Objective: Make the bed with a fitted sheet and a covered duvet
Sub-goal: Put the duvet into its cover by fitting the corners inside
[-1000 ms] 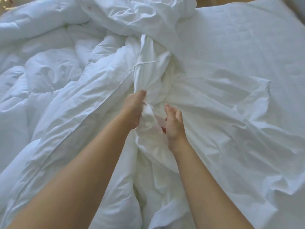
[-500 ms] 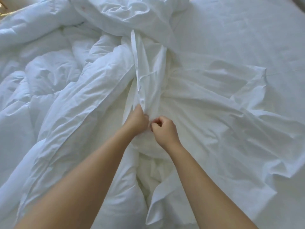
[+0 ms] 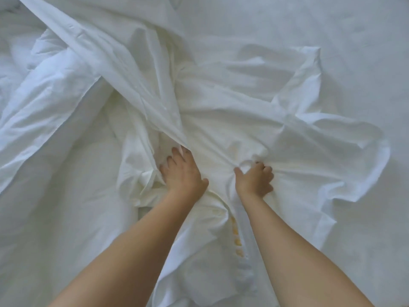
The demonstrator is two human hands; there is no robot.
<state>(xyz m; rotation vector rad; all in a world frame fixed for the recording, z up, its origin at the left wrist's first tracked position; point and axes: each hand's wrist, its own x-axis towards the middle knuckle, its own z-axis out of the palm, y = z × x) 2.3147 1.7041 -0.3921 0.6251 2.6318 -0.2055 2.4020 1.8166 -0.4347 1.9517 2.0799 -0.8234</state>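
A white duvet cover (image 3: pixel 232 111) lies crumpled across the middle of the bed. My left hand (image 3: pixel 182 171) lies palm down on it, its fingertips tucked under a taut fold that runs up to the far left; it grips that fold. A little to the right, my right hand (image 3: pixel 254 178) clutches a bunch of the same cover, and creases radiate from its curled fingers. The puffy white duvet (image 3: pixel 33 69) is heaped at the left, partly under the cover. A smooth white fitted sheet (image 3: pixel 343 41) covers the mattress at the right.
A row of small yellowish marks (image 3: pixel 236 238) runs along a seam of the cover between my forearms. The cover's loose edge (image 3: pixel 376 165) curls up on the flat sheet at the right.
My hands, pinching close together before, have moved apart and pressed down. The upright bunch of cover has been pulled flat, and the view has dropped closer to the bed.
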